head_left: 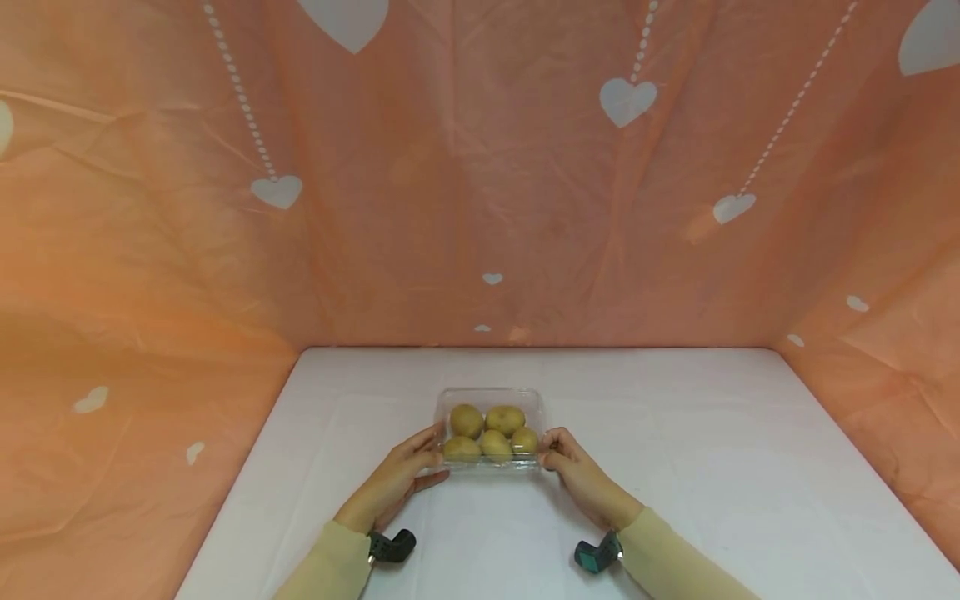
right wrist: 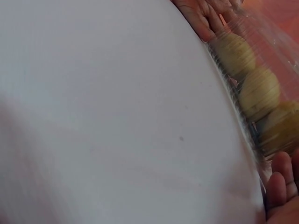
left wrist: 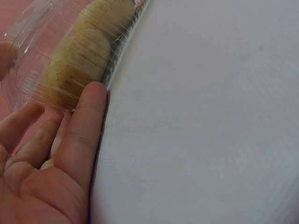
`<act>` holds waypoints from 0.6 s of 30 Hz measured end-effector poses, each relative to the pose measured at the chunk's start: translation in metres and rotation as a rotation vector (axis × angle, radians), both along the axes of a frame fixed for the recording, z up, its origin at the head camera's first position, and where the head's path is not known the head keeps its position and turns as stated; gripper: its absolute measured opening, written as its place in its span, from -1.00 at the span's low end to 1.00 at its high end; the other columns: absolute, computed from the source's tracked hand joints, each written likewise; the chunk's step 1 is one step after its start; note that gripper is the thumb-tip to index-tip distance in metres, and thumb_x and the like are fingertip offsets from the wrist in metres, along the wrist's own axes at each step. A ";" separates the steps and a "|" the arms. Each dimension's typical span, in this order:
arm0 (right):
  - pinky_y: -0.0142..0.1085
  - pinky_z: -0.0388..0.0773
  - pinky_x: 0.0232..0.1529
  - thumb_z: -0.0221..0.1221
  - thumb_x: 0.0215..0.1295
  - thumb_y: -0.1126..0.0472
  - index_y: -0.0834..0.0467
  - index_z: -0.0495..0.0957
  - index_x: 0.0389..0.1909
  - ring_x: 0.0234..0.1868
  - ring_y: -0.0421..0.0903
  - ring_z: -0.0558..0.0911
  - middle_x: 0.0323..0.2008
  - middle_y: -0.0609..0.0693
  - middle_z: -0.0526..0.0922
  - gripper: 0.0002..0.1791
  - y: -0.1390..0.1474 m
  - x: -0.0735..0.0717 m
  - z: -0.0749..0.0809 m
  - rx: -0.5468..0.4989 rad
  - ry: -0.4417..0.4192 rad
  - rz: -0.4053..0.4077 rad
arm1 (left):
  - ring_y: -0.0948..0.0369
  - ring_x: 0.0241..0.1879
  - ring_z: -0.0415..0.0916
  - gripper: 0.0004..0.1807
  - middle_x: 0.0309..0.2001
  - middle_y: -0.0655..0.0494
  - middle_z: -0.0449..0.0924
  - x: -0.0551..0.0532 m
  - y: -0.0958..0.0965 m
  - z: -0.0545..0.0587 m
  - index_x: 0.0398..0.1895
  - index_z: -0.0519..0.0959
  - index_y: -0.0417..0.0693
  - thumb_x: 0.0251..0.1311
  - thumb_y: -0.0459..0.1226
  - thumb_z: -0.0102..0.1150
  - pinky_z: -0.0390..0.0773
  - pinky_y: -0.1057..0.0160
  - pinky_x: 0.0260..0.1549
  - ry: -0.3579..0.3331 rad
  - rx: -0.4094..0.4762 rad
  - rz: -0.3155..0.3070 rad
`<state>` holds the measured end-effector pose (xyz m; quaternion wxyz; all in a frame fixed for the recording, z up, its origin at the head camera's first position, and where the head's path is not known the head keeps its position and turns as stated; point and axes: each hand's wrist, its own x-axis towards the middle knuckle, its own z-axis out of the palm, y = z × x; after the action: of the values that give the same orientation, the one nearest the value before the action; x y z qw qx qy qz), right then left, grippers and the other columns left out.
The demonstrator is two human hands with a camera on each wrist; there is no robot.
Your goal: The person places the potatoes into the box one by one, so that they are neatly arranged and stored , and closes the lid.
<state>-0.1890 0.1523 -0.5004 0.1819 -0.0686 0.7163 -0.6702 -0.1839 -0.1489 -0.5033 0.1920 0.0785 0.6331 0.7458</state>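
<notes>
A clear plastic box (head_left: pixel 491 395) with several yellow-brown potatoes (head_left: pixel 506 419) inside is on the white table, in the middle of the head view. My left hand (head_left: pixel 393 483) holds its left side; in the left wrist view that hand's fingertips (left wrist: pixel 96 91) touch the clear wall near the bottom edge. At the opposite end, my right hand (head_left: pixel 588 479) pinches the right side between thumb and curled fingers. The right wrist view catches both hands at the two ends of the box. Whether its base rests fully on the table cannot be told.
The white table (head_left: pixel 712 433) stretches out around the box. An orange cloth with white hearts (head_left: pixel 628 102) hangs behind the table and along both sides. Each wrist carries a small dark camera (head_left: pixel 393 546).
</notes>
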 end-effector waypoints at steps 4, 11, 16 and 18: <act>-0.14 0.13 0.20 0.01 0.28 0.32 0.21 0.24 -0.07 0.15 0.00 0.23 0.01 0.08 0.33 -0.76 -0.001 0.001 0.002 0.003 -0.003 -0.017 | -0.08 0.40 0.02 -0.27 0.51 -0.18 -0.16 0.001 0.001 0.001 0.49 0.02 -0.25 0.26 -0.43 0.01 0.42 0.03 0.16 0.003 0.000 0.004; -0.18 0.17 0.16 0.01 0.28 0.33 0.24 0.24 -0.06 0.09 -0.03 0.29 -0.06 0.07 0.35 -0.75 -0.003 0.003 0.005 -0.003 0.008 -0.014 | -0.06 0.42 -0.05 -0.26 0.51 -0.17 -0.17 0.001 -0.002 -0.002 0.49 0.01 -0.26 0.25 -0.42 0.02 0.42 0.03 0.16 0.007 0.012 0.004; -0.14 0.14 0.20 0.02 0.26 0.33 0.22 0.27 -0.07 0.13 -0.01 0.27 -0.03 0.08 0.37 -0.76 -0.004 0.002 0.003 0.000 0.008 -0.028 | -0.05 0.42 -0.07 -0.25 0.52 -0.14 -0.17 0.002 -0.003 -0.001 0.50 0.02 -0.23 0.26 -0.40 0.04 0.43 0.05 0.15 0.009 0.005 0.005; -0.10 0.13 0.22 0.01 0.27 0.32 0.22 0.27 -0.07 0.15 0.00 0.26 -0.02 0.08 0.37 -0.76 -0.004 0.002 0.003 0.000 0.008 -0.028 | -0.04 0.42 -0.05 -0.25 0.52 -0.14 -0.17 0.002 -0.003 -0.001 0.50 0.02 -0.22 0.25 -0.40 0.04 0.44 0.05 0.14 0.006 0.003 0.009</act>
<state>-0.1870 0.1482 -0.4977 0.1694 -0.0613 0.7180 -0.6723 -0.1820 -0.1522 -0.5041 0.1866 0.0782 0.6329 0.7473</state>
